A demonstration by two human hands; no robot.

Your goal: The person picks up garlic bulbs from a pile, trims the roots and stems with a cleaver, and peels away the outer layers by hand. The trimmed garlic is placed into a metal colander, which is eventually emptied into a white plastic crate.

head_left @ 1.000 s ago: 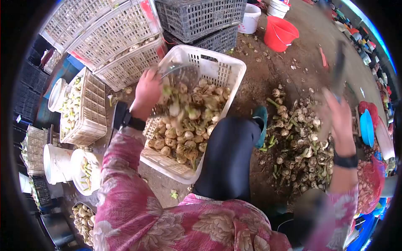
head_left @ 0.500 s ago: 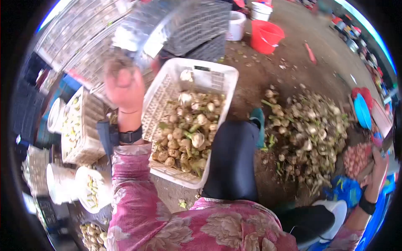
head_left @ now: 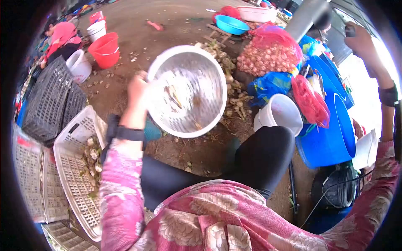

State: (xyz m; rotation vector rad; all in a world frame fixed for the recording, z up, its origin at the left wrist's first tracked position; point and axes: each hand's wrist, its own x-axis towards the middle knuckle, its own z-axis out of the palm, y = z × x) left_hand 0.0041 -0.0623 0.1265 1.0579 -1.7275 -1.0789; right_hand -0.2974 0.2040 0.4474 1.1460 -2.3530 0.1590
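Since the view has swung round from half a second ago, the white crate (head_left: pixel 75 175) that sat near centre now lies at 8 o'clock, with bulbs inside; the black crates (head_left: pixel 50 98) stand at 9. Red bucket (head_left: pixel 104 52) at 10 (formerly near 1).

Left hand (head_left: pixel 136 96) at 10, clasping the near rim of a perforated metal basin (head_left: pixel 213 83). Basin lies just off centre towards 12, mouth facing the camera, a few brownish bits inside; earlier it was a blur at 11, over the crates. Bulb pile (head_left: pixel 228 67) at 1, partly behind the basin. Net bag of bulbs (head_left: pixel 270 54) between 1 and 2; white bucket (head_left: pixel 264 119) at 3, just beside the blue tub (head_left: pixel 326 150).

Right hand (head_left: pixel 362 42) at 2, raised; previously lower, between 3 and 4. Its grip cannot be told (dark shape at the fingers, too unclear to name).
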